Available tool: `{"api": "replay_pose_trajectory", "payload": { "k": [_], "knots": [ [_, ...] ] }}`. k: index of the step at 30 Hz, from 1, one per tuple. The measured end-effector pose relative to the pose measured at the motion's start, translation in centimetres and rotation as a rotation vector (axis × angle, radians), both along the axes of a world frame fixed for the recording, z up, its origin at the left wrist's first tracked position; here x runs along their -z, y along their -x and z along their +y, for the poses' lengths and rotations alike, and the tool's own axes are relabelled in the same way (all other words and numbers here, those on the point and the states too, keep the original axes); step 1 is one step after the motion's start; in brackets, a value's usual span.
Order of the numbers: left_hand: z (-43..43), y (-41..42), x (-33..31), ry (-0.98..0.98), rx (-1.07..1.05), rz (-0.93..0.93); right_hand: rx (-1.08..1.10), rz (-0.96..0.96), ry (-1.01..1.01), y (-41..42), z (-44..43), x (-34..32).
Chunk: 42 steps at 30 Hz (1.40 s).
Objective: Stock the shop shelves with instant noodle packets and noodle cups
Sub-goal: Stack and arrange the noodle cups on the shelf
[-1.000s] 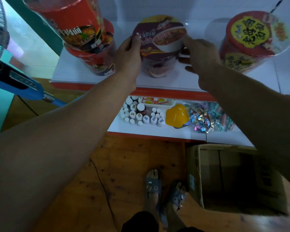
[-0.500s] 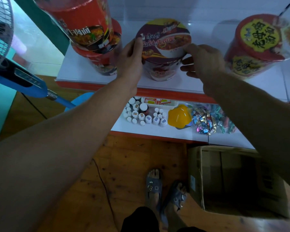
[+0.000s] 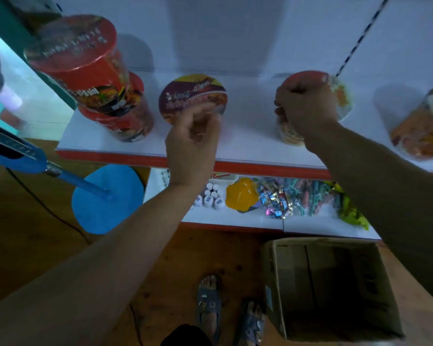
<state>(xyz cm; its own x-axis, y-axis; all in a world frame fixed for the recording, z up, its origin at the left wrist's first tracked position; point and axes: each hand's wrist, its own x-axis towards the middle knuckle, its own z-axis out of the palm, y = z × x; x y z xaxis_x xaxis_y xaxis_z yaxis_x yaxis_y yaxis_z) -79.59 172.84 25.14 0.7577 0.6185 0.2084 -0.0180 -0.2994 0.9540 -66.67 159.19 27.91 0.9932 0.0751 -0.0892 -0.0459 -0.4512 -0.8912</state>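
Observation:
A purple-lidded noodle cup (image 3: 193, 94) stands on the white upper shelf (image 3: 245, 143). My left hand (image 3: 191, 143) hangs just in front of it with loosely curled fingers, holding nothing. To the right, my right hand (image 3: 304, 109) lies over a red-lidded noodle cup (image 3: 341, 96) with its fingers curled round the cup's near left side. Two red noodle cups (image 3: 85, 68) are stacked at the shelf's left end. An orange noodle cup (image 3: 420, 131) stands at the far right.
The lower shelf (image 3: 235, 217) carries small white bottles (image 3: 211, 198), a yellow lid (image 3: 241, 196), wrapped sweets (image 3: 276, 202) and a green packet (image 3: 351, 213). An open cardboard box (image 3: 330, 285) sits on the wooden floor by my feet. A blue fan stand (image 3: 108, 198) is on the left.
Both hands have let go of the purple-lidded cup. My left hand drew back toward me; my right hand moved right onto the red-lidded cup. The view shifted rightward.

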Motion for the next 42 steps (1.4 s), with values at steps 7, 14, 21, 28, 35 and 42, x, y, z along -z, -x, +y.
{"api": "replay_pose_trajectory", "payload": {
  "k": [7, 14, 21, 28, 35, 42],
  "knots": [
    [-7.9, -6.3, 1.6, 0.314, 0.129, 0.276, 0.154, -0.256, 0.246, -2.9, -8.7, 0.1],
    [-9.9, -11.0, 2.6, 0.346, 0.158, 0.347, 0.079, 0.235, -0.116, -5.5, -11.3, 4.1],
    [-8.9, -11.8, 3.1, 0.409, 0.172, 0.307, 0.021, 0.246, -0.255, -5.0, -10.8, 5.1],
    [-7.5, -8.7, 3.9, 0.491, 0.064, 0.207, -0.067, 0.248, -0.285, -4.3, -8.2, 5.3],
    [-6.9, -7.0, 3.6, 0.542, 0.042, 0.18, -0.104, 0.259, -0.302, -3.4, -6.9, 5.1],
    [-6.7, -6.4, 3.1, 0.523, 0.081, 0.195, -0.049, 0.276, -0.308, -2.7, -6.7, 4.9]
  ]
}}
